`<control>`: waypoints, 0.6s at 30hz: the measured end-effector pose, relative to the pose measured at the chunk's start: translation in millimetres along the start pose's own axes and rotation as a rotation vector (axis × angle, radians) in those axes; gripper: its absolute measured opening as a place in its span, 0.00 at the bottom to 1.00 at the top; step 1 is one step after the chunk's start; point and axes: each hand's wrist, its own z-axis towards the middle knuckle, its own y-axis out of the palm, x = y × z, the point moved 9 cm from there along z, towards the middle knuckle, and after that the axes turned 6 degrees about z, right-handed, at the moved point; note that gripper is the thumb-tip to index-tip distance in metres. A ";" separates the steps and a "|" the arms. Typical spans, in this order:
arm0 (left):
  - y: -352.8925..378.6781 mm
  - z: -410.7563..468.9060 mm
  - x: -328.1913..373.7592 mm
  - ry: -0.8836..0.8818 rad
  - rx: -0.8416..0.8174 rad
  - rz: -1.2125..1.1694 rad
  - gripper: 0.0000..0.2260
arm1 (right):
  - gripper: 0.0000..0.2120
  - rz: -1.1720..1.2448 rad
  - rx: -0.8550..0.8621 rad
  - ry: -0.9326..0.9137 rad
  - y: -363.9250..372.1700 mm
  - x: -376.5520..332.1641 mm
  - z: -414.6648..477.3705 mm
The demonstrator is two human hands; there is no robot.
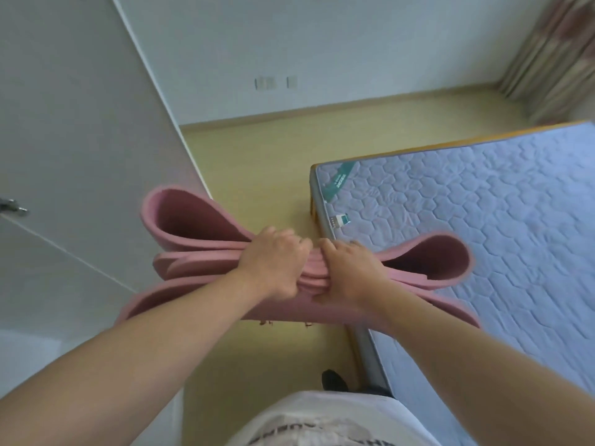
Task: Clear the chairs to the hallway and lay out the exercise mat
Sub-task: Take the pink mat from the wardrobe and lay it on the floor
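Both L hand point(273, 262), R hand point(347, 272) grip mat point(180, 226); mattress label point(339, 181) blurry.

Only one view was used. It was taken from the person's head and was pointed forward and steeply down. The left hand point(273, 259) and right hand point(347, 268) on the mat point(199, 265) were seen close up, the floor point(257, 162) and bed point(483, 204) below them, the wall point(322, 43) far off.

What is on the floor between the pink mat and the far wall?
Nothing. In the head view, only bare yellowish floor stretches from the folded pink mat to the white wall with the switches.
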 end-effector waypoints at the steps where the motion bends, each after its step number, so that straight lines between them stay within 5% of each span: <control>1: -3.6 3.5 3.1 0.024 0.013 0.013 0.15 | 0.40 0.024 0.002 0.020 -3.4 4.7 -1.9; 6: -34.4 28.8 14.2 0.130 0.072 0.059 0.15 | 0.28 0.072 0.091 0.098 -26.0 31.5 -11.2; 18: -90.3 76.7 35.9 0.214 0.105 0.031 0.20 | 0.25 0.037 0.114 0.209 -86.3 83.9 -27.7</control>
